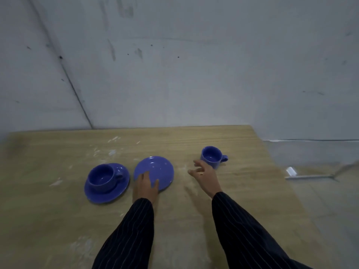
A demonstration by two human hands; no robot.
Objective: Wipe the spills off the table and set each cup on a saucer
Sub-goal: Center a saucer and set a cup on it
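Left hand: your left hand (146, 186) lies flat, fingers straight, on the near rim of the bare saucer (155, 171).
Right hand: your right hand (204, 172) hangs in the air with fingers spread and loosely bent, gripping nothing.
Loose cup: the loose cup (210, 156) stands upright just beyond your right fingertips, handle pointing away to the right; contact is not clear.
Set pair: left of your left hand, the other cup (102, 177) sits on its saucer (114, 194).
Table: pale smears mark the wooden table (58, 220) between your hands and beyond the saucers.
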